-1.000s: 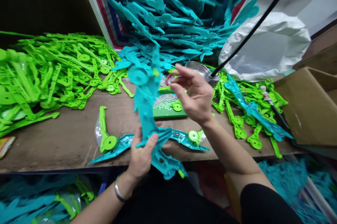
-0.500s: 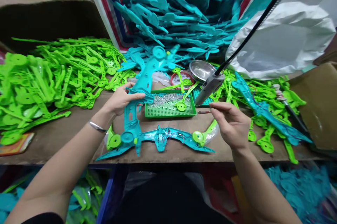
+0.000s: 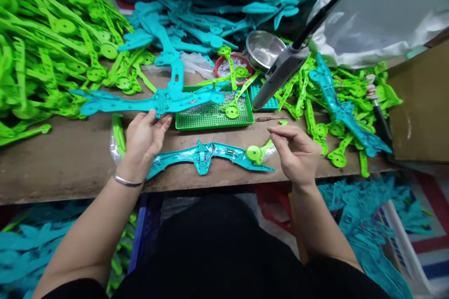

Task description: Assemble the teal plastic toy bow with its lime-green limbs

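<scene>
My left hand [image 3: 145, 137] grips a teal plastic toy bow shell [image 3: 122, 104] near its middle, holding it level above the table. Its right end overlaps the green perforated tray [image 3: 213, 123] of small metal screws. Below lies a second teal bow shell [image 3: 201, 161], inner side up, with thin red wires inside; its left end is hidden by my left hand and wrist. A lime-green arm piece [image 3: 257, 153] sits on its right end. My right hand [image 3: 296, 149] hovers to the right, thumb and fingertips pinched; anything between them is too small to make out.
A grey cylindrical tool [image 3: 280, 76] hangs over the tray's right side. Behind it stand a metal bowl [image 3: 265, 48] and a red basket [image 3: 233, 66]. A small screwdriver [image 3: 271, 119] lies beside the tray. Lime-green parts [image 3: 52, 46] heap at left; a cardboard box [image 3: 417, 107] stands right.
The held bow shell has swung from upright to level, uncovering more of the lower shell's middle. My right hand stays pinched. The whole view has shifted, with the table now higher in it.
</scene>
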`<state>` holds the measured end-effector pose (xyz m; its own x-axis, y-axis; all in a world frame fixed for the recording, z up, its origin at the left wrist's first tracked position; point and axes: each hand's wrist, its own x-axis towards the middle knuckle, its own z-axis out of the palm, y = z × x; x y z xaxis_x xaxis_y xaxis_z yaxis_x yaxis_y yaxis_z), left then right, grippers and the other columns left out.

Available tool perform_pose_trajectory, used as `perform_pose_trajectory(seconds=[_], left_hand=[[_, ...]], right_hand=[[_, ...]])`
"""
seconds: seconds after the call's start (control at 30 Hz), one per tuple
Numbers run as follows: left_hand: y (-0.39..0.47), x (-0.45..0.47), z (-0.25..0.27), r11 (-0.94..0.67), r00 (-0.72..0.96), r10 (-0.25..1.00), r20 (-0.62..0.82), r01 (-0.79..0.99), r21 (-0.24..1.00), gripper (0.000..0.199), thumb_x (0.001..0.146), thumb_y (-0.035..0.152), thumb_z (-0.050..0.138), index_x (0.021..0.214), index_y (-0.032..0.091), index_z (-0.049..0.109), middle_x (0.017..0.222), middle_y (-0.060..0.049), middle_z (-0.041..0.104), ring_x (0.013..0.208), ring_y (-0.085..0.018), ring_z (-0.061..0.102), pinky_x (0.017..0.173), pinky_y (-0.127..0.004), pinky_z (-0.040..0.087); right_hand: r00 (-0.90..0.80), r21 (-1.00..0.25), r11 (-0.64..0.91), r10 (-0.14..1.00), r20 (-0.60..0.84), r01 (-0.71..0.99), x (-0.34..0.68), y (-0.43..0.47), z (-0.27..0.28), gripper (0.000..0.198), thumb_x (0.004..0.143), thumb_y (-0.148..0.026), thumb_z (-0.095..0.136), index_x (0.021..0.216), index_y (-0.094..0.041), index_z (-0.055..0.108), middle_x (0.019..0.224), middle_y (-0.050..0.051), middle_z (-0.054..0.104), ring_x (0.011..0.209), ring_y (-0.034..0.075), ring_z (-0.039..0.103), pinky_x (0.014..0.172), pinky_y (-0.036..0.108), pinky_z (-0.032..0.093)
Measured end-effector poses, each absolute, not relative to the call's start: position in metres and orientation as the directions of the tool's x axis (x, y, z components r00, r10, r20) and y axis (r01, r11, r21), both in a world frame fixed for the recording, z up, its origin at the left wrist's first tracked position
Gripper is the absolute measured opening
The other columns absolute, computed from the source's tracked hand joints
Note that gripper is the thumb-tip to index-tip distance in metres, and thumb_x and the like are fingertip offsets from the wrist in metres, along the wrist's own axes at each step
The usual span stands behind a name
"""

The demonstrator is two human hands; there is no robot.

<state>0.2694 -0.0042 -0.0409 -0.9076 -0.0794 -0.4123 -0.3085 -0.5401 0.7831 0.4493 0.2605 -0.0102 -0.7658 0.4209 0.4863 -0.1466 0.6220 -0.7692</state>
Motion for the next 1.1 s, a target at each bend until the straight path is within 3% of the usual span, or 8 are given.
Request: perform_pose_trajectory(seconds=[0.23,0.33,0.47,0.57,0.63,0.73,0.9,1.1], left_hand=[[-0.025,0.276,-0.056,-0.359,-0.929,0.042,-0.368,-0.357,0.862,0.032,0.072,0.025,0.082,0.074,0.023,0.050,0.079,0.002,0.064,0.090,-0.021,0.069,0.088,-0.041,0.060],[-0.038,0.289,-0.058,-0.117,-0.942,0.071,-0.327,-0.334,0.935,0.031,0.074,0.031,0.079,0.086,0.023,0.052,0.085,0.001,0.061,0.089,-0.020,0.068,0.085,-0.043,0.059],[-0.040,0.315,-0.055,0.279,-0.999,-0.005,-0.034,-0.035,0.960,0.025,0.082,0.027,0.070,0.100,0.021,0.053,0.099,0.001,0.058,0.084,-0.013,0.060,0.079,-0.036,0.053],[-0.025,0.326,-0.050,0.406,-0.924,0.369,0.099,0.257,0.877,0.027,0.086,0.018,0.061,0.113,0.020,0.056,0.105,-0.003,0.063,0.092,-0.016,0.062,0.084,-0.036,0.052],[-0.012,0.326,-0.050,0.385,-0.723,0.677,0.135,0.505,0.772,0.038,0.090,0.014,0.050,0.128,0.019,0.051,0.114,-0.007,0.065,0.103,-0.020,0.062,0.092,-0.039,0.052],[0.003,0.319,-0.053,0.320,-0.485,0.869,0.104,0.709,0.629,0.055,0.092,0.009,0.042,0.146,0.019,0.038,0.127,-0.011,0.061,0.114,-0.023,0.057,0.097,-0.043,0.048],[0.015,0.318,-0.053,0.310,-0.444,0.884,0.147,0.792,0.527,0.050,0.094,0.007,0.035,0.137,0.024,0.053,0.132,-0.011,0.058,0.118,-0.025,0.053,0.096,-0.044,0.046],[0.038,0.348,-0.042,0.450,-0.576,0.778,0.251,0.790,0.417,0.018,0.093,0.028,0.056,0.102,0.017,0.066,0.111,-0.013,0.062,0.106,-0.030,0.054,0.088,-0.047,0.046]], right_hand=[[-0.849,-0.709,0.691,0.284,0.446,-0.141,0.453,0.248,-0.013,0.012,0.087,-0.016,0.067,0.096,-0.023,0.074,0.092,0.003,0.077,0.087,0.018,0.072,0.082,0.036,0.058],[-0.904,-0.672,0.732,0.205,0.375,-0.113,0.455,0.246,-0.017,0.014,0.089,-0.016,0.065,0.099,-0.022,0.073,0.095,0.003,0.077,0.088,0.018,0.072,0.083,0.035,0.057],[-0.955,-0.657,0.750,0.131,0.265,-0.079,0.457,0.243,-0.025,0.018,0.093,-0.014,0.059,0.102,-0.023,0.071,0.096,0.003,0.076,0.090,0.018,0.071,0.082,0.034,0.056],[-0.972,-0.655,0.752,0.085,0.217,-0.080,0.456,0.238,-0.029,0.021,0.093,-0.012,0.055,0.103,-0.022,0.070,0.096,0.004,0.075,0.090,0.018,0.071,0.081,0.034,0.056],[-0.978,-0.652,0.754,0.066,0.200,-0.083,0.455,0.236,-0.030,0.021,0.093,-0.011,0.054,0.103,-0.021,0.069,0.097,0.004,0.074,0.090,0.018,0.070,0.081,0.034,0.055],[-0.974,-0.646,0.760,0.094,0.208,-0.065,0.456,0.236,-0.030,0.020,0.093,-0.011,0.054,0.103,-0.021,0.069,0.097,0.005,0.074,0.093,0.018,0.070,0.083,0.034,0.054],[-0.972,-0.638,0.770,0.125,0.201,-0.034,0.452,0.237,-0.038,0.016,0.093,-0.013,0.055,0.098,-0.020,0.068,0.093,0.004,0.074,0.087,0.018,0.068,0.080,0.033,0.053],[-0.988,-0.624,0.780,0.048,0.149,-0.056,0.434,0.233,-0.056,0.017,0.094,-0.015,0.054,0.104,-0.019,0.067,0.097,0.005,0.075,0.088,0.020,0.065,0.081,0.034,0.051]])
